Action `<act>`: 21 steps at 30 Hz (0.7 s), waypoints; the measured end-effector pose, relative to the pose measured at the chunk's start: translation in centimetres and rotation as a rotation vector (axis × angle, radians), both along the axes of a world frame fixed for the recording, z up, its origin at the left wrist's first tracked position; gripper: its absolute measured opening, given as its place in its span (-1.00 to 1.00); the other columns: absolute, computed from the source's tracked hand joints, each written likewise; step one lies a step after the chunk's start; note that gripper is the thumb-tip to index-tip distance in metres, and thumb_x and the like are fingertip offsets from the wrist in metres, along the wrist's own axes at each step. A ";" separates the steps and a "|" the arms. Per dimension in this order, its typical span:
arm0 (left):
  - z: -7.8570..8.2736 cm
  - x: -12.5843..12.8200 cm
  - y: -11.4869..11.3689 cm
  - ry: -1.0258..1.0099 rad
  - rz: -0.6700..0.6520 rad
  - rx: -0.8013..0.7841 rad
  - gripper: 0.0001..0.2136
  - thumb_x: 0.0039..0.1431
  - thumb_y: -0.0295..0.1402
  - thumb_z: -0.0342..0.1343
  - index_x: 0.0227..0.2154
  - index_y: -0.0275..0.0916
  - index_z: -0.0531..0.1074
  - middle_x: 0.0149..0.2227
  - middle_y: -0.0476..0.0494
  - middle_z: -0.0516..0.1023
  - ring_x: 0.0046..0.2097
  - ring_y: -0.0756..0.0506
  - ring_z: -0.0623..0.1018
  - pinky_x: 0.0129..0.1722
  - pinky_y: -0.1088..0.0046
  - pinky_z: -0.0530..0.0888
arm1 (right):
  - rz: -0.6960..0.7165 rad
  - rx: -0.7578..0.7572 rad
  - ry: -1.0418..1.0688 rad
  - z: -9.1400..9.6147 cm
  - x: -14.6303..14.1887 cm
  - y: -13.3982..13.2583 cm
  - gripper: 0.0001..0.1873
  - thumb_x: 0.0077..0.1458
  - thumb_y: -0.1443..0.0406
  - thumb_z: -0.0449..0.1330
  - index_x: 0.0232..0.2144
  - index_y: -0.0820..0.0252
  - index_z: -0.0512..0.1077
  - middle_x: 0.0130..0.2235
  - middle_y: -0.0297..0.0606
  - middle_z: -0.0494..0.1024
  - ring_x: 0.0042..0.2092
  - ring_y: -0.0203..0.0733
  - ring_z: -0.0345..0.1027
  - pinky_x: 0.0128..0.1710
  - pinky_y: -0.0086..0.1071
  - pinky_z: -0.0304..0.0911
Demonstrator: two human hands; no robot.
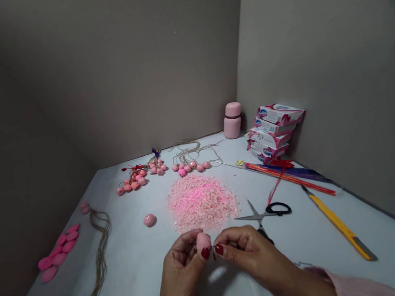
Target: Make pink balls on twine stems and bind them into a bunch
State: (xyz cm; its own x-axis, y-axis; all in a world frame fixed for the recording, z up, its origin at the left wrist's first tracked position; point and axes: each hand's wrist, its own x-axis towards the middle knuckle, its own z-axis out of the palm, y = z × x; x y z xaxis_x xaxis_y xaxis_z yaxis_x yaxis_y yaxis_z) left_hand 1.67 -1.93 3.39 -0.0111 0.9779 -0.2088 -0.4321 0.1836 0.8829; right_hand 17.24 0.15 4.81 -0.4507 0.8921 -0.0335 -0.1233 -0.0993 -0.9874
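Observation:
My left hand [185, 262] is closed around a round pink ball [203, 240], with the thumb pressed on its near side. Beside the ball, my right hand [245, 248] pinches thumb to forefinger. A thin dark bit shows at those fingertips, too small to make out. Just beyond both hands lies a heap of pink shavings [201, 200]. Another pink ball [149, 220] with a small hole sits left of the heap. Black-handled scissors [259, 216] lie spread beyond my right hand.
Corded pink balls [189, 167] and tied bunches [131, 182] lie at the back. Left are twine [101, 261] and bright pink pieces [59, 255]. Right are a yellow cutter [339, 223], orange-red sticks [288, 178], stacked boxes [273, 131] and a pink flask [233, 121].

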 end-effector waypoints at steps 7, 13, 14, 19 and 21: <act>0.1 -0.6 0.1 0.049 0.081 0.038 -0.72 -0.11 -0.28 0.32 -0.28 -0.21 0.50 -0.33 0.01 0.55 -0.27 0.06 0.48 -0.26 0.64 0.38 | 0.009 -0.222 0.031 0.1 0.4 0.2 -0.74 -0.09 0.14 0.27 -0.55 0.24 0.45 -0.68 -0.52 0.15 -0.60 -0.44 -0.14 -0.61 -0.50 -0.24; 0.3 -1.7 0.8 0.140 0.375 0.106 -0.74 -0.08 -0.21 0.28 -0.30 -0.15 0.49 -0.30 0.06 0.52 -0.21 0.06 0.48 -0.20 0.67 0.41 | -0.095 -0.273 0.033 0.0 1.1 0.9 -0.79 -0.12 0.18 0.26 -0.54 0.23 0.42 -0.69 -0.55 0.07 -0.63 -0.44 -0.31 -0.64 -0.47 -0.36; 0.2 -1.8 0.8 0.226 0.367 0.133 -0.76 -0.06 -0.23 0.27 -0.29 -0.14 0.48 -0.30 0.05 0.51 -0.21 0.06 0.48 -0.20 0.66 0.41 | -0.121 -0.225 0.016 0.1 1.2 0.9 -0.79 -0.10 0.18 0.25 -0.53 0.23 0.42 -0.67 -0.53 0.12 -0.63 -0.44 -0.26 -0.64 -0.49 -0.31; -0.3 -2.1 -0.2 0.812 0.339 0.431 -0.79 0.05 -0.35 0.19 -0.22 -0.12 0.40 -0.18 -0.02 0.46 -0.16 -0.02 0.48 -0.10 0.47 0.41 | -0.232 0.134 -0.142 0.9 1.1 0.6 -0.77 0.03 0.17 0.16 -0.50 0.22 0.43 -0.49 -0.33 0.42 -0.43 -0.31 0.20 -0.43 -0.47 0.09; -0.2 -2.0 -0.4 0.979 0.368 0.513 -0.81 0.06 -0.37 0.17 -0.22 -0.13 0.40 -0.21 -0.05 0.47 -0.19 -0.05 0.49 -0.12 0.42 0.42 | -0.235 0.258 -0.249 1.0 0.9 0.2 -0.75 0.08 0.18 0.11 -0.50 0.22 0.43 -0.52 -0.31 0.42 -0.44 -0.27 0.23 -0.45 -0.45 0.11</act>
State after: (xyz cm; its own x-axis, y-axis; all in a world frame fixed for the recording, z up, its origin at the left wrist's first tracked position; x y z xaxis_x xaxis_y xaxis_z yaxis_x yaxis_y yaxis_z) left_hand -0.35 -2.34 3.20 -0.2496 0.8492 0.4653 0.5225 -0.2865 0.8031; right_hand 18.16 0.37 5.82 -0.2401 0.9630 0.1221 0.1319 0.1570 -0.9787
